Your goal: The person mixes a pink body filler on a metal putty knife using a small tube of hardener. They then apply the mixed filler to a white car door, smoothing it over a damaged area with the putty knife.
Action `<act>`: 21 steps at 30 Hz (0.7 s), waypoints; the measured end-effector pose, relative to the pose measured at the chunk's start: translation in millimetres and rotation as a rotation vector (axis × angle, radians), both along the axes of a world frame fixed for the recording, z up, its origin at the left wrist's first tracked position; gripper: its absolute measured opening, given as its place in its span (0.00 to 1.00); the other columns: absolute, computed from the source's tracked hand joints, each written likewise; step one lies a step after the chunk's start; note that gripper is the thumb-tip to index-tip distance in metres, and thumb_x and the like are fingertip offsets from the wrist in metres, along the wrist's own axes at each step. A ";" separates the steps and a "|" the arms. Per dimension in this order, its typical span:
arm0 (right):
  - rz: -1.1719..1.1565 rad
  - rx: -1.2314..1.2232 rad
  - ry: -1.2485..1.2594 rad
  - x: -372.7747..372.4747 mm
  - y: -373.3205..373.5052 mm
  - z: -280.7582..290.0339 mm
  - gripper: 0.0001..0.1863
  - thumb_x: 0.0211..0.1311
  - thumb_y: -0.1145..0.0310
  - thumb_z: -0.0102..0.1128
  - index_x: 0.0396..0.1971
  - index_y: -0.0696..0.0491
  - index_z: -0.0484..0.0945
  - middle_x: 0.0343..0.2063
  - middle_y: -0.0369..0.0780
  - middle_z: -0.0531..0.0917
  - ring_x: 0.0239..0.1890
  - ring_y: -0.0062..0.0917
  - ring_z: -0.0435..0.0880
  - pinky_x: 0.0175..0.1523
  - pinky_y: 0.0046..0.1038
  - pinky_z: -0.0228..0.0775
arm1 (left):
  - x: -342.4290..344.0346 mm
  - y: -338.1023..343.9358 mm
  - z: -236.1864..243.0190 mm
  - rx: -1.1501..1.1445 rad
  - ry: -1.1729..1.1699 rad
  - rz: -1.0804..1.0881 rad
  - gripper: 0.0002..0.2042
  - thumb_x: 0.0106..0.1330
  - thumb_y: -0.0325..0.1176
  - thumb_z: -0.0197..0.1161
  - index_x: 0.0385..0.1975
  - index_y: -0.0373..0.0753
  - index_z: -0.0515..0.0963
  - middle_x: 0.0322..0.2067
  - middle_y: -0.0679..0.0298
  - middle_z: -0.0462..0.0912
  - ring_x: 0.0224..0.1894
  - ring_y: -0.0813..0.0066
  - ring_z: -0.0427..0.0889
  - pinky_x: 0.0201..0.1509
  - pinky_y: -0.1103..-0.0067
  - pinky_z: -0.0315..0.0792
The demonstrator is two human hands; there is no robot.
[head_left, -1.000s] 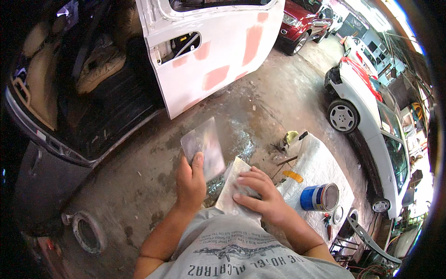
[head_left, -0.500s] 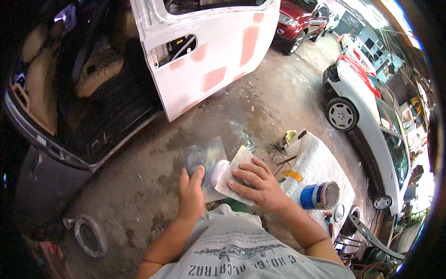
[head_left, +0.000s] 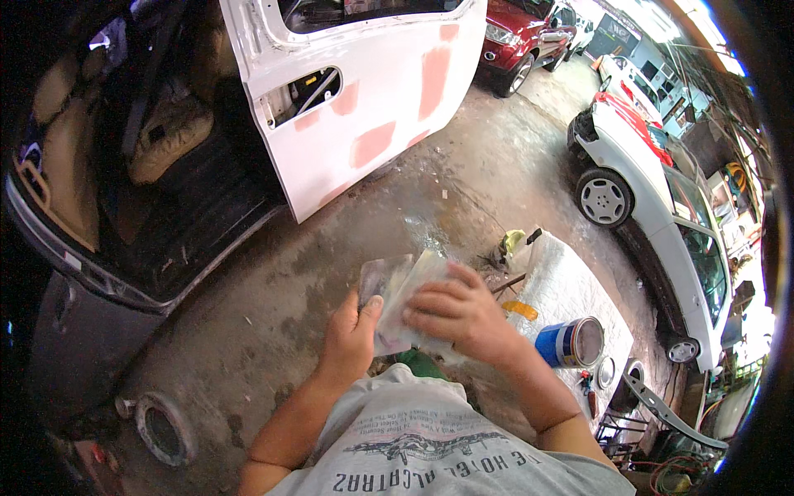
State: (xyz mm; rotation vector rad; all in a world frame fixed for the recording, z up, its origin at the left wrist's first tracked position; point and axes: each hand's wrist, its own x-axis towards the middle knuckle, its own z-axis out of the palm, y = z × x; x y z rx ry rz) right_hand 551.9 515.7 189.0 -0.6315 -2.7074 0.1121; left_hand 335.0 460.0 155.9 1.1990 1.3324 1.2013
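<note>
My left hand (head_left: 351, 332) grips a thin grey mixing board (head_left: 382, 279) by its near left edge, thumb on top. In my right hand (head_left: 456, 316) is a flat, pale putty spreader (head_left: 423, 271), the fingers pressed along its face. The spreader leans across the board and touches its surface. Pinkish-white putty shows only as a smear low on the board; the spreader hides the rest. Both hands are in front of my grey shirt, over the concrete floor.
Ahead is an open white car door (head_left: 372, 91) with pink filler patches. To the right, a silver-covered surface (head_left: 562, 281) bears a blue can (head_left: 569, 342) and an orange curved piece (head_left: 519, 310). A white car (head_left: 662, 207) stands beyond. A round ring-shaped object (head_left: 164, 428) lies lower left.
My right hand has drawn the spreader over the board, covering the lump of putty that showed between them. The board has tilted and moved slightly right.
</note>
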 end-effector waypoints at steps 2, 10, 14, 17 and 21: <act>0.062 -0.034 0.008 -7.3 -14.7 -9.0 0.22 0.53 0.66 0.59 0.51 0.42 0.82 0.55 0.32 0.80 0.59 0.26 0.77 0.70 0.47 0.56 | -3.4 2.3 -3.6 0.040 0.048 0.042 0.17 0.76 0.36 0.50 0.54 0.29 0.73 0.42 0.44 0.84 0.44 0.55 0.85 0.48 0.65 0.75; 0.084 -0.093 0.032 -4.0 -34.2 -30.3 0.22 0.55 0.68 0.58 0.53 0.42 0.80 0.55 0.36 0.79 0.60 0.31 0.76 0.69 0.48 0.60 | -1.8 11.0 -0.5 0.253 0.196 0.287 0.16 0.78 0.36 0.48 0.50 0.27 0.73 0.38 0.44 0.83 0.41 0.49 0.84 0.44 0.64 0.75; 0.016 -0.148 0.333 -11.2 -40.0 -4.3 0.23 0.54 0.70 0.63 0.52 0.43 0.81 0.55 0.46 0.76 0.61 0.44 0.74 0.66 0.49 0.66 | -7.0 20.3 -23.0 0.073 -0.195 0.349 0.14 0.77 0.34 0.49 0.52 0.30 0.72 0.43 0.52 0.82 0.47 0.58 0.83 0.46 0.67 0.76; 0.056 -0.185 0.384 -22.5 -37.2 -19.0 0.26 0.55 0.73 0.64 0.57 0.44 0.79 0.55 0.50 0.74 0.60 0.46 0.74 0.65 0.45 0.67 | 3.8 13.9 -28.0 -0.126 -0.842 0.362 0.15 0.75 0.32 0.52 0.56 0.33 0.69 0.49 0.57 0.79 0.52 0.64 0.80 0.52 0.69 0.77; -0.226 -0.459 0.198 8.9 -1.9 -77.5 0.32 0.51 0.77 0.63 0.60 0.43 0.77 0.58 0.47 0.74 0.63 0.43 0.72 0.66 0.42 0.65 | 7.4 3.9 -40.4 -0.323 -0.935 0.366 0.16 0.73 0.32 0.53 0.57 0.36 0.71 0.48 0.57 0.80 0.49 0.63 0.82 0.55 0.65 0.78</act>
